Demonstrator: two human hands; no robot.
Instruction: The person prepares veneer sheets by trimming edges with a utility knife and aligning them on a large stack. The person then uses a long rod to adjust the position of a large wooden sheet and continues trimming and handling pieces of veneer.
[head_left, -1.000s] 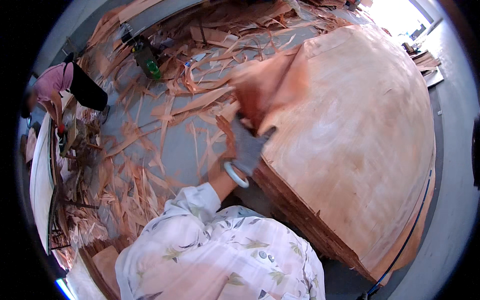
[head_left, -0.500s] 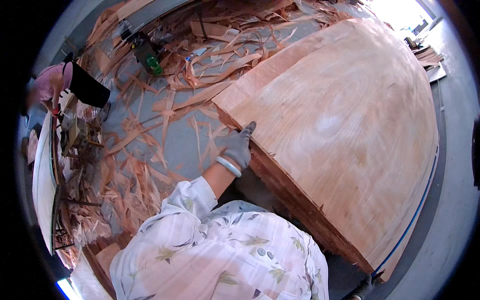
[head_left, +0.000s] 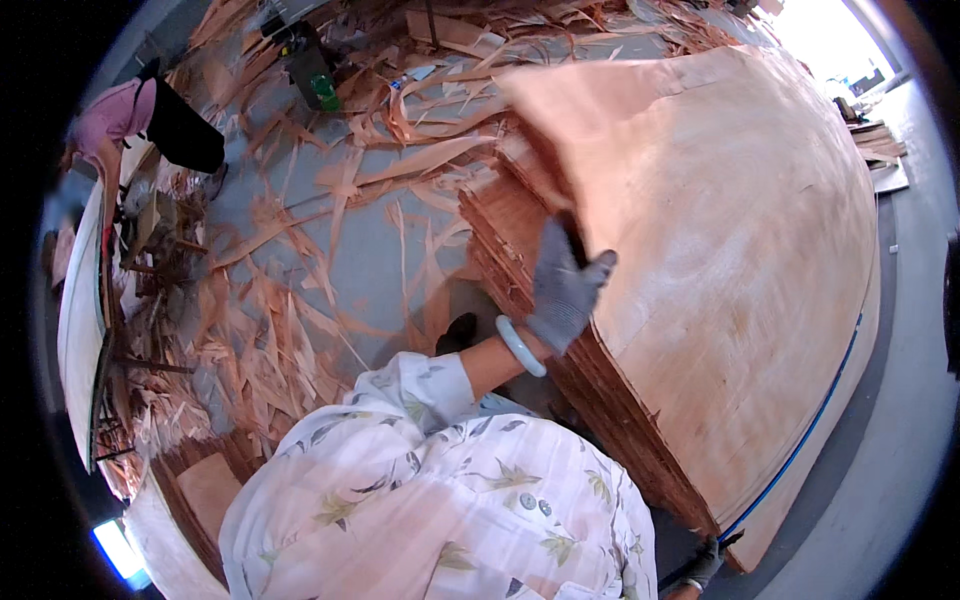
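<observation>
A large sheet of pale wood veneer (head_left: 720,230) tops a thick stack of reddish-brown veneer (head_left: 610,390) in front of me. The sheet's far left corner is raised and curling, blurred by motion, with the layers beneath it exposed. At that raised edge my left hand (head_left: 565,290), in a grey glove, has its thumb over the sheet and its fingers at the edge; its grip is partly blurred. At the near right corner, my gloved right hand (head_left: 708,562) closes around the end of a thin blue rod (head_left: 795,470), which lies along the sheet's right side.
Torn veneer strips (head_left: 270,350) litter the grey floor to the left. A co-worker in a pink top (head_left: 115,115) bends over another pale sheet (head_left: 82,340) at the far left. A green bottle (head_left: 325,92) stands at the back. Stacked boards (head_left: 875,145) lie far right.
My left hand has moved right and the veneer's far left corner has lifted with it, uncovering the stack. My right hand and the blue rod have shifted slightly left.
</observation>
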